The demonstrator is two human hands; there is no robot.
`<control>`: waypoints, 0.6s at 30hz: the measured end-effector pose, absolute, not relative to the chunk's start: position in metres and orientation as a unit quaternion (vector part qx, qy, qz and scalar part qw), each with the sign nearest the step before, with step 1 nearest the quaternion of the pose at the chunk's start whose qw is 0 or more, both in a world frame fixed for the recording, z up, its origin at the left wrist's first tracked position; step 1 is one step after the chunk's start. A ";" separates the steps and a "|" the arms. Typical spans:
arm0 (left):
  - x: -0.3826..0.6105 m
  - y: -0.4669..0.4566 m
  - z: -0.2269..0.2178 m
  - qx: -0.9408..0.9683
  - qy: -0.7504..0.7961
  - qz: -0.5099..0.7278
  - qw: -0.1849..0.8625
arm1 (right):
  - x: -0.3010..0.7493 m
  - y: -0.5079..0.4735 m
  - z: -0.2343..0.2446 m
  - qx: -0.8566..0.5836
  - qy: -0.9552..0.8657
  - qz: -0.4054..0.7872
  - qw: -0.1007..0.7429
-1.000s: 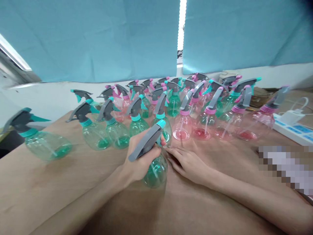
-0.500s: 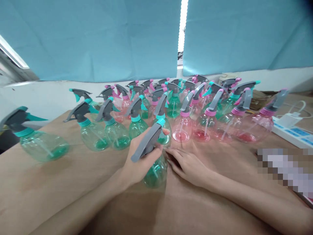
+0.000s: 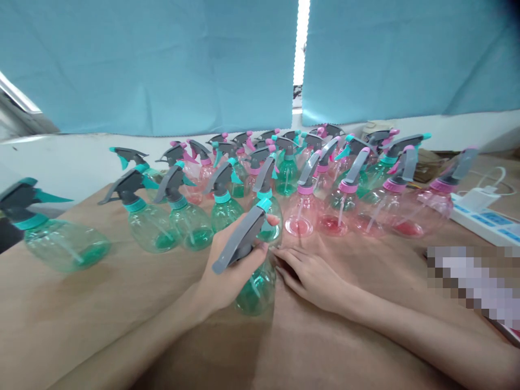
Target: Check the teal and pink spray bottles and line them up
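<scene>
My left hand (image 3: 231, 260) is wrapped around the neck of a green spray bottle (image 3: 255, 292) with a grey and turquoise trigger head. The bottle stands on the brown table, its nozzle facing away from me. Just right of it, my right hand (image 3: 311, 273) lies low on the table, fingers stretched toward the bottle and slightly apart. Whether its fingertips touch the bottle I cannot tell. Directly behind stands another green spray bottle (image 3: 268, 214), partly covered by my left hand. A pink spray bottle (image 3: 303, 219) is to its right.
Rows of green and pink spray bottles fill the back of the table (image 3: 154, 314). One green bottle (image 3: 67, 244) stands apart at far left. On the right lie a white power strip (image 3: 483, 219) with a plugged-in charger and a pixelated flat object (image 3: 471, 287). Blue sheets (image 3: 162, 65) hang behind.
The view has shifted slightly, so most things sit a little further left. Both hands keep the same pose, the left still around the green spray bottle.
</scene>
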State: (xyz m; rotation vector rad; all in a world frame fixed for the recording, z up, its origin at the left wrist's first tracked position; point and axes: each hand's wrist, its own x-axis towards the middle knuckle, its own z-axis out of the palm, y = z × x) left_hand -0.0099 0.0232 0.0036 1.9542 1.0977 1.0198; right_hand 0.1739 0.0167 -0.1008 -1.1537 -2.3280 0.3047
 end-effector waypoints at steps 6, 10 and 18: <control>-0.011 0.023 0.002 0.748 0.424 0.383 0.338 | 0.174 0.017 -0.102 -0.419 -0.859 0.125 0.268; -0.013 0.022 0.001 0.747 0.432 0.378 0.337 | 0.175 0.016 -0.102 -0.423 -0.858 0.122 0.264; -0.012 0.022 0.002 0.741 0.418 0.385 0.358 | 0.175 0.019 -0.103 -0.410 -0.868 0.106 0.259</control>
